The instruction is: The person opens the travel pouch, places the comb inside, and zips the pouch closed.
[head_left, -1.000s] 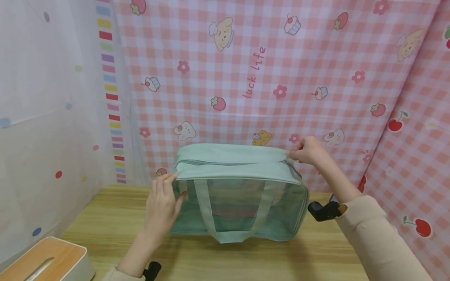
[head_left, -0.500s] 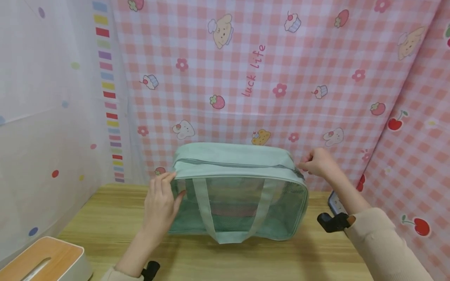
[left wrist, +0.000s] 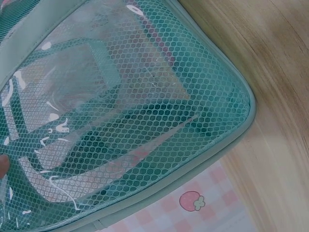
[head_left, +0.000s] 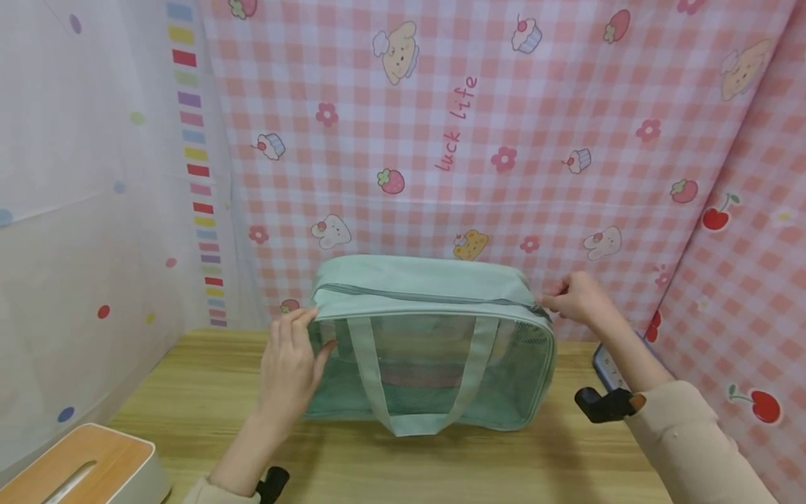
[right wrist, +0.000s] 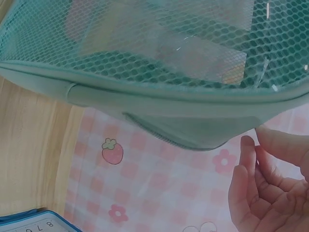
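Observation:
A mint-green bag point(head_left: 434, 364) with clear mesh panels and a front strap handle point(head_left: 481, 357) stands upright on the wooden table. Along its top runs a zipper point(head_left: 403, 295). At the bag's upper left corner, the fingers of my left hand point(head_left: 290, 360) rest, thumb on the front panel. My right hand point(head_left: 582, 297) pinches with thumb and forefinger at the zipper's right end; what lies between the fingertips is too small to make out. Contents show blurrily through the mesh, including a pinkish item point(head_left: 422, 376). Zipper teeth point(right wrist: 159, 138) edge a mint flap in the right wrist view.
A white tissue box point(head_left: 147, 476) with a wooden lid point(head_left: 75, 462) sits front left. Behind my right forearm lies a blue-edged object with number keys point(head_left: 609, 367). A pink checked cloth point(head_left: 441, 175) hangs behind the bag; patterned cloths stand at both sides.
My right hand has moved right and down along the bag's top, toward the zipper's right end. The left hand keeps its place on the corner, and the bag stands where it was.

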